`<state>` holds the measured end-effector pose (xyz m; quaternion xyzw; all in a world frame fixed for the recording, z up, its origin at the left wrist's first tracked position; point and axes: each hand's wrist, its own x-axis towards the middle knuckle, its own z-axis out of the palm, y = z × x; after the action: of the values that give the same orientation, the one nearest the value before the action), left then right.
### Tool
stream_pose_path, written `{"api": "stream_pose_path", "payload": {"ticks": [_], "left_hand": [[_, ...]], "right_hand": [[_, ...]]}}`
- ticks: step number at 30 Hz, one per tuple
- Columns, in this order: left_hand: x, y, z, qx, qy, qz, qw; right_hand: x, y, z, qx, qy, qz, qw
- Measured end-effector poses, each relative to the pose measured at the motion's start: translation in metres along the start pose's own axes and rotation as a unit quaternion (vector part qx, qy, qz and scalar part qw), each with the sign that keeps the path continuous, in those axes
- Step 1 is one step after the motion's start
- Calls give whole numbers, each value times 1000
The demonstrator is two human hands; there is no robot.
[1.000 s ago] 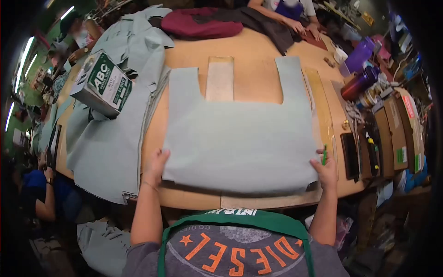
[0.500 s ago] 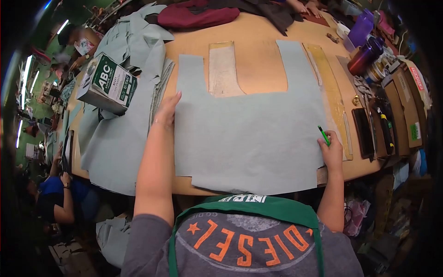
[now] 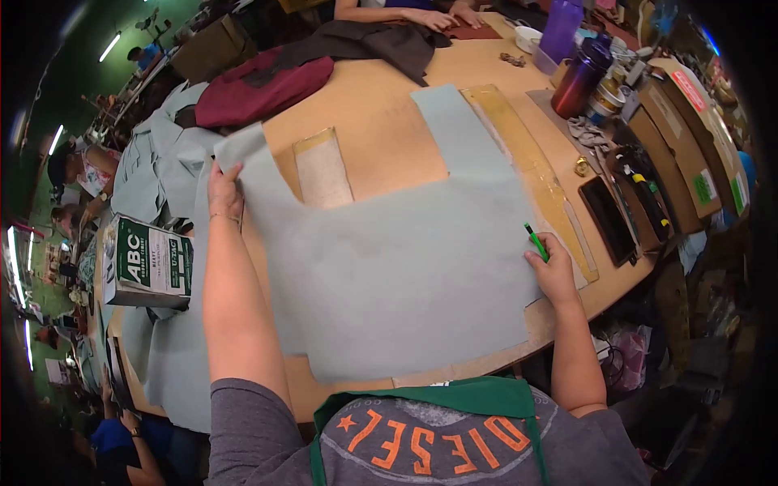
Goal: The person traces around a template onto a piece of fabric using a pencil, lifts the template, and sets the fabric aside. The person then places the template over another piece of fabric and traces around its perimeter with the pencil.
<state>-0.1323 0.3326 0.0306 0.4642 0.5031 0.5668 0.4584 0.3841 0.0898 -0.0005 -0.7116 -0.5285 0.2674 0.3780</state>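
Observation:
A large grey-blue U-shaped sheet of leather or fabric [image 3: 389,275] lies across the table in front of me, its left side lifted. My left hand [image 3: 225,193] is closed on the upper left arm of the sheet. By the right edge, my right hand [image 3: 553,271] is closed round a green pencil [image 3: 535,241]; whether its fingers also pinch the sheet is hard to see. A taped pattern board [image 3: 539,170] shows from under the sheet, along its right side and in the U-shaped gap.
At left, a rubber cement tin [image 3: 154,263] stands on more grey-blue sheets [image 3: 174,348]. Maroon cloth [image 3: 263,89] lies at the back. On the right are a phone [image 3: 608,220], a bottle [image 3: 582,77] and cardboard boxes [image 3: 679,154]. A co-worker's hands [image 3: 446,18] rest at the far edge.
My left hand has taken hold of the sheet's left arm and raised it, pulling the sheet left across the board. The right hand keeps the pencil. The camera view has turned.

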Motion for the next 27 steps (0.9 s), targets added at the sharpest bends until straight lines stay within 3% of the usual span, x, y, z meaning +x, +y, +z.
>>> {"api": "stream_pose_path", "payload": {"ticks": [1, 2, 4, 6, 8, 13, 14, 16, 19, 21, 24, 26, 27], "left_hand": [[3, 3, -3, -6, 22, 17, 1000], [5, -7, -9, 110, 78, 44, 990], [0, -26, -17, 340, 186, 85, 918], [-43, -34, -11, 470, 135, 165, 856], [-119, -23, 16, 554, 125, 94, 818], [-247, -7, 46, 605, 110, -68, 785], [-252, -6, 48, 553, 113, -79, 821], [-256, -1, 51, 445, 112, -87, 884], [-272, -16, 25, 466, 79, -1, 881], [-290, -25, 8, 532, 76, 15, 843], [-313, 28, 52, 657, 121, -64, 741], [-321, 15, 68, 667, 43, 11, 744], [-327, 9, 76, 670, 9, 44, 741]], "right_hand": [[4, -1, 4, 4, -5, -3, 1000], [8, 0, 8, 6, 4, -20, 1000], [15, 7, 13, 14, 17, -58, 998], [18, 9, 12, 60, 11, -43, 997], [20, 14, 9, 100, 4, 1, 995], [25, 12, 10, 66, 7, 1, 998], [28, 12, 11, 49, 5, -3, 999], [28, 9, 13, 4, -2, -9, 1000], [17, -7, 8, -37, -22, -36, 998], [10, 0, -11, -80, -4, -38, 996], [11, 27, -31, -202, 87, -48, 974], [15, 36, -44, -328, 156, -95, 927], [15, 27, -47, -336, 130, -22, 932]]}}
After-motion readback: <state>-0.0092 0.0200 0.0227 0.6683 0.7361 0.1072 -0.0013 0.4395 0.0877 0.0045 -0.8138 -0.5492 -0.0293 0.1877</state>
